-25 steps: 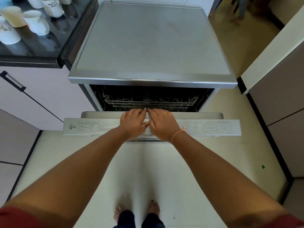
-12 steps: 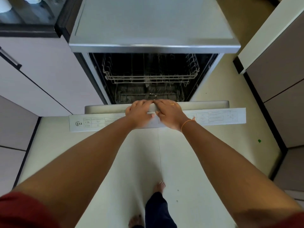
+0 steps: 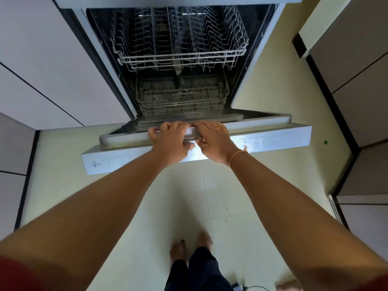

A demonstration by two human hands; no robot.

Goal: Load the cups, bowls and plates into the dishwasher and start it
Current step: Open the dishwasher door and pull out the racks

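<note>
The dishwasher (image 3: 180,66) stood open between pale cabinet fronts, and its door (image 3: 273,139) hung tilted well down toward the floor, its top edge nearest the camera. Both of the person's hands rested side by side at the middle of that top edge. The left hand (image 3: 171,141) was curled over the grey inner rim of the door, fingers (image 3: 165,128) hooked across the lip and thumb lying on the silver control strip (image 3: 134,158) below, so it was closed around the door's edge. The right hand (image 3: 214,141), just beside it and nearly touching, gripped the same edge in the same way, fingers wrapped over the rim; a ring (image 3: 218,128) showed on one finger and an orange thread bracelet (image 3: 236,155) circled the wrist. Inside the dark tub the upper rack (image 3: 180,55) sat pushed in, a grey wire basket with rows of tines, and the lower rack (image 3: 182,99) sat beneath it, farther down. No cups, bowls or plates could be seen in either rack. Below the arms, the person's bare feet (image 3: 191,246) stood on the pale floor (image 3: 241,185), under dark trouser legs. A small green speck (image 3: 325,142) lay on the floor to the right of the door, near the cabinet base.
</note>
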